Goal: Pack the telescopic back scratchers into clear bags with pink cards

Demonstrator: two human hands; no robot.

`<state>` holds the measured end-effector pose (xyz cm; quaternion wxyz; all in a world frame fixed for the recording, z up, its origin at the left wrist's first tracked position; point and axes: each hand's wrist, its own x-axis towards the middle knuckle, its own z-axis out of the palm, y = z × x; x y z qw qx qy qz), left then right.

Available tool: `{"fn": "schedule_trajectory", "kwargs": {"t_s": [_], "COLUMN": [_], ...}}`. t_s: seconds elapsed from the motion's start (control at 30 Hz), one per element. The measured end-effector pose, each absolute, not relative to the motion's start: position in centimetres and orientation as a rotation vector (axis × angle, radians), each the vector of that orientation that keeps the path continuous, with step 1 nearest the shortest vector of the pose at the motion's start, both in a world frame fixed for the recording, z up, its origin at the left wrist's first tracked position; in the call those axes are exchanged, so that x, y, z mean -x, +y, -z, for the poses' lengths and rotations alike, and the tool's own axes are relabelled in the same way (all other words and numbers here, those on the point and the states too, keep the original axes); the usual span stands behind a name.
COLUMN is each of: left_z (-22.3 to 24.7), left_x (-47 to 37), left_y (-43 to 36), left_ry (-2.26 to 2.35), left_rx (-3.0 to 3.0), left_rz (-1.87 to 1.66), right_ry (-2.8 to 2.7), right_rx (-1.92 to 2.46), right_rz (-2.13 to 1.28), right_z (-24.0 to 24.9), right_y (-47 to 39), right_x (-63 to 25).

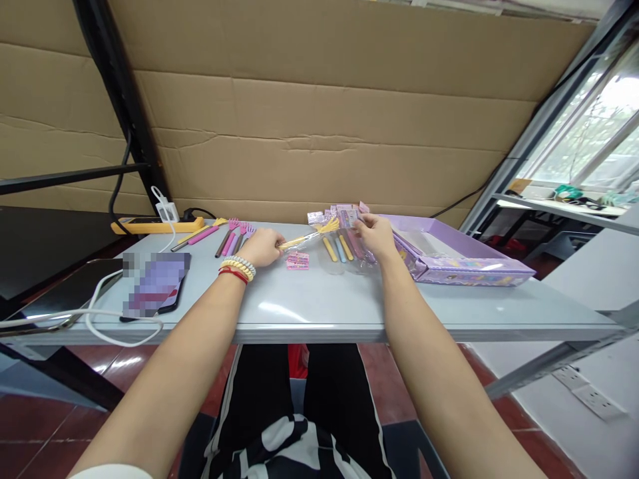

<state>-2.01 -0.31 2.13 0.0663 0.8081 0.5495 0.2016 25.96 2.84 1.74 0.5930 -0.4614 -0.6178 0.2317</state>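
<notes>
My left hand (pixel 263 247) is closed on the handle end of a yellow stick with a fork-like head (pixel 328 227). Its head points right, at the clear plastic bag (pixel 312 235) around it; whether it is fully inside I cannot tell. With fingers pinched, my right hand (pixel 375 234) grips the edge of clear plastic at the other side. Under and behind this lie several packed sticks (pixel 344 247) with yellow, blue and pink handles and printed header cards. Small pink printed cards (pixel 298 261) rest between my hands. Left of my left hand are loose pink and purple fork-headed sticks (pixel 234 238).
A purple open box (pixel 474 271) stands on the right of the white table (pixel 309 303). On the left lie a phone (pixel 160 283), a white cable (pixel 94 313), a yellow power strip (pixel 134 226) with a charger, and more sticks (pixel 202 234). Cardboard (pixel 339 153) walls the back.
</notes>
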Motion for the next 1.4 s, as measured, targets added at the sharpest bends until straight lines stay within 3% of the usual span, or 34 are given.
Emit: {"fn": "schedule_trajectory", "kwargs": {"t_s": [0.23, 0.4, 0.5, 0.63, 0.77, 0.9, 1.4], "left_z": [-2.4, -2.8, -2.7, -2.3, -1.7, -1.5, -0.9], "left_x": [2.0, 1.7, 1.4, 0.5, -0.4, -0.6, -0.5], "left_y": [-0.7, -1.3, -1.6, -1.7, -1.5, -1.3, -0.6], "left_ry": [1.622, 1.45, 1.211, 1.036, 0.895, 0.838, 0.741], "left_rx": [-2.409, -2.316, -2.11, -1.8, -1.598, -1.682, -1.556], "left_rz": [-0.608, -0.558, -0.549, -0.744, -0.987, -0.952, -1.037], "right_ry": [-1.344, -1.379, -1.192, -1.025, -1.464, -1.775, -1.675], "right_rx": [0.947, 1.187, 1.214, 1.13, 1.018, 0.86, 0.683], "right_rz": [-0.662, -0.329, -0.297, -0.509, -0.941, -1.194, -1.31], "right_z": [-2.0, -1.6, -1.7, -2.1, -1.7, -1.1, -0.4], "right_y": [2.7, 3.3, 3.3, 2.4, 0.6, -0.8, 0.1], "right_x": [-26.0, -26.3, -25.8, -23.5, -20.3, -18.2, -18.3]}}
